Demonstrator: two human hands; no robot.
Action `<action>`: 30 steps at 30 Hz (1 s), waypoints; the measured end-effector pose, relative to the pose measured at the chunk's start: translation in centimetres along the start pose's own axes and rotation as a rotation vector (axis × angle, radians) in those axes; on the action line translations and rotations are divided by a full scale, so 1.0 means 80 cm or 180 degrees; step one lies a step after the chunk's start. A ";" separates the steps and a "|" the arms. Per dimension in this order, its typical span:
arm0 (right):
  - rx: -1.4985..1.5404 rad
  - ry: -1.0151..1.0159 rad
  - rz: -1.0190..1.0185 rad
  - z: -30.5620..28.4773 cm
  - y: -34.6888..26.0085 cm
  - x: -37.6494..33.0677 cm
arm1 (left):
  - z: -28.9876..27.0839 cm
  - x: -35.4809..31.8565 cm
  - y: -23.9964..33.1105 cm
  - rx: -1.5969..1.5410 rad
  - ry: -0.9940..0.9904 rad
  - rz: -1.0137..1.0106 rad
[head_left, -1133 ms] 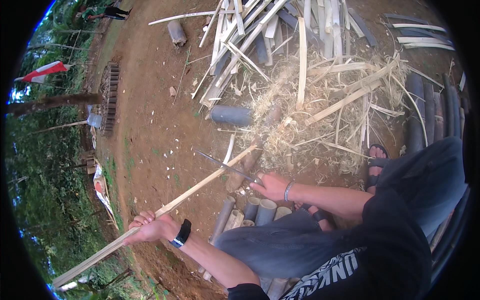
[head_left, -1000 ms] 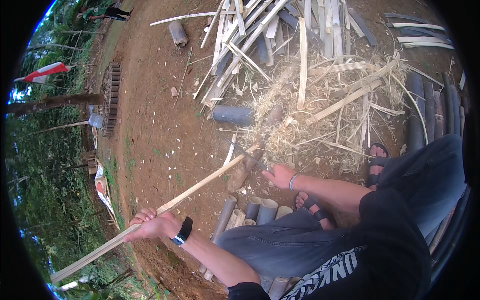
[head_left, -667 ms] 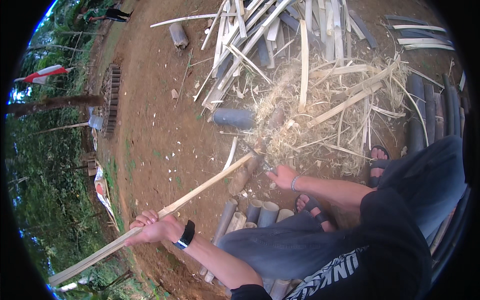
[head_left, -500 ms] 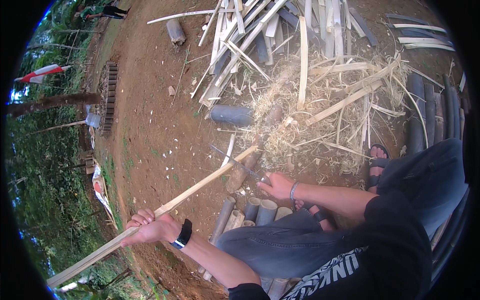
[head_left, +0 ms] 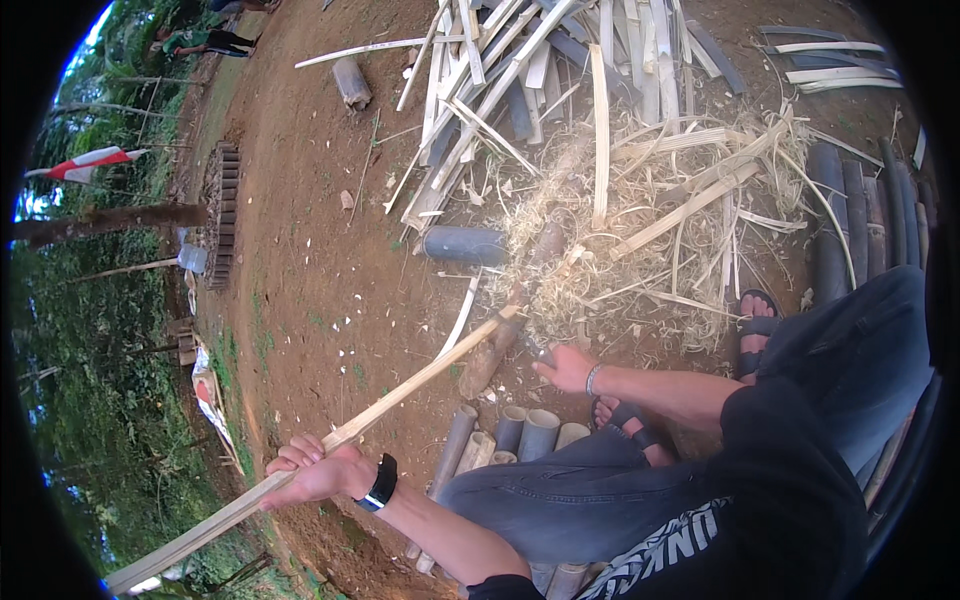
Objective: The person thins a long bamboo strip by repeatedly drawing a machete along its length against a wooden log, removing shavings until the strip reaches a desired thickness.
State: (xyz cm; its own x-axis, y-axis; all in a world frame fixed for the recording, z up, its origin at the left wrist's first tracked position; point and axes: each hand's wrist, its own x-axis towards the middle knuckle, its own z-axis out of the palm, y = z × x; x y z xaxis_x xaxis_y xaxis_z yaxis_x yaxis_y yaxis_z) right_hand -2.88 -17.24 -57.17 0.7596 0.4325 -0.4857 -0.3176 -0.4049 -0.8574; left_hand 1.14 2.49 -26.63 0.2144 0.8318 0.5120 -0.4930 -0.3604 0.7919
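Observation:
A long, pale bamboo strip [head_left: 425, 376] slants from the lower left toward the middle. My left hand [head_left: 318, 472] is closed around it, palm up. The strip's far end rests on a short brown log [head_left: 487, 366] on the ground. My right hand [head_left: 567, 369], just right of that log, is closed on the handle of a knife [head_left: 544, 356]. Its blade is smeared and hard to make out, close to the strip's far end. Curly pale shavings [head_left: 570, 290] lie beyond the log.
A heap of split bamboo strips [head_left: 510, 70] lies at the back, with a dark bamboo piece [head_left: 464, 245] before it. Upright cut bamboo tubes [head_left: 538, 432] stand by my left knee. Dark poles [head_left: 830, 220] lie at right. A person [head_left: 215, 42] stands far left.
My right hand has moved slightly right with the knife, whose blade lay plainly across the strip before. The left hand and the strip have shifted slightly to the right.

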 end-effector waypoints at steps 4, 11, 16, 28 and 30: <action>0.0054 0.0021 -0.0316 0.022 -0.015 -0.024 | -0.013 0.009 -0.008 0.0302 0.0352 0.0023; 0.0086 0.0099 -0.0043 0.029 -0.017 -0.019 | -0.015 0.017 -0.013 0.0723 0.0879 0.0176; 0.0121 0.0454 0.0325 0.029 0.042 0.002 | -0.003 0.010 -0.027 0.0772 0.1187 -0.0001; 0.0013 0.0431 -0.0209 0.065 -0.001 -0.020 | -0.002 0.025 -0.013 0.0414 0.1073 -0.0069; 0.0194 0.0294 -0.0361 0.053 -0.037 -0.050 | -0.009 0.020 -0.014 0.0357 0.1061 -0.0158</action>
State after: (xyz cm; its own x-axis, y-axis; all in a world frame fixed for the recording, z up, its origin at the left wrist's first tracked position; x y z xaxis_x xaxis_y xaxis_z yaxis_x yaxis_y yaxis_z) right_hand -7.38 -14.33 -53.42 0.8407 0.3956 -0.3697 -0.2584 -0.3068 -0.9160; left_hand 1.40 4.51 -26.94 -0.0604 0.9348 0.3499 -0.3892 -0.3449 0.8542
